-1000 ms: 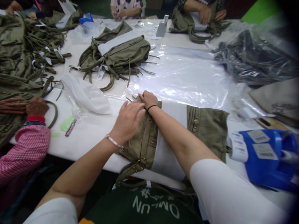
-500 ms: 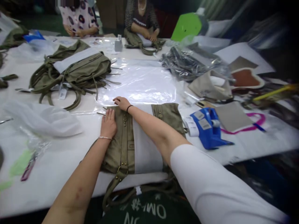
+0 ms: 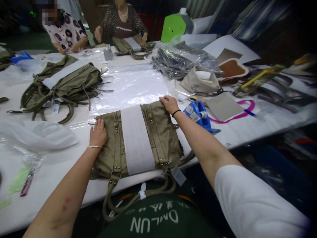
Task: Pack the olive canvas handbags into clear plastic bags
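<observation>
An olive-green handbag lies flat on the table before me, a white paper band around its middle. The bag's handles hang over the near edge towards my dark green apron, and a pale tag dangles beside them. My left hand rests flat on the bag's far left corner, fingers stretched out. At the far right corner my right hand has its fingers closed on the edge of the fabric. A clear plastic bag lies spread just beyond.
More olive handbags are stacked at the left, near a white sheet of wrapping. To the right are a blue tape dispenser, a grey card and plastic-wrapped goods. Two people work across the table.
My right hand has moved right along the bag's far edge, from the left part to the right corner. The left hand stays on the left corner. The view has shifted rightward.
</observation>
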`<action>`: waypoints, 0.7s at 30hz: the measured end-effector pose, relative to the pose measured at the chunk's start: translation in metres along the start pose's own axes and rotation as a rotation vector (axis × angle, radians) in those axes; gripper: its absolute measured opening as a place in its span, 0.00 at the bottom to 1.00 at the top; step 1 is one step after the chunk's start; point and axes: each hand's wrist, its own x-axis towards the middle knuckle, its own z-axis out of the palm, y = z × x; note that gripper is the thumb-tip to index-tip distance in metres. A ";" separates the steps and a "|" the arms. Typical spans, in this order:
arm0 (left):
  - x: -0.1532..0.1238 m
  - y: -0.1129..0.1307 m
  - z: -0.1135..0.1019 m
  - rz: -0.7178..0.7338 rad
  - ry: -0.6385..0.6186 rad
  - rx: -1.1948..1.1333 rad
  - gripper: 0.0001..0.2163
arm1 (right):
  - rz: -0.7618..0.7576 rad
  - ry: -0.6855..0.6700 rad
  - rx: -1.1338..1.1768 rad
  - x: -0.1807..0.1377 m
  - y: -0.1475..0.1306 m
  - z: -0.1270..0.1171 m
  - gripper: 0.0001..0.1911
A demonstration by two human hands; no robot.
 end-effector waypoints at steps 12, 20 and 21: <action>0.050 0.019 -0.041 -0.126 -0.265 0.211 0.24 | 0.155 -0.223 -0.231 0.017 -0.011 0.003 0.28; 0.025 0.034 -0.003 -0.031 0.109 0.031 0.27 | -0.216 -0.100 -0.199 -0.031 -0.022 0.028 0.24; 0.024 0.031 0.000 -0.036 0.106 0.018 0.28 | -0.185 -0.126 -0.195 -0.036 -0.013 0.035 0.24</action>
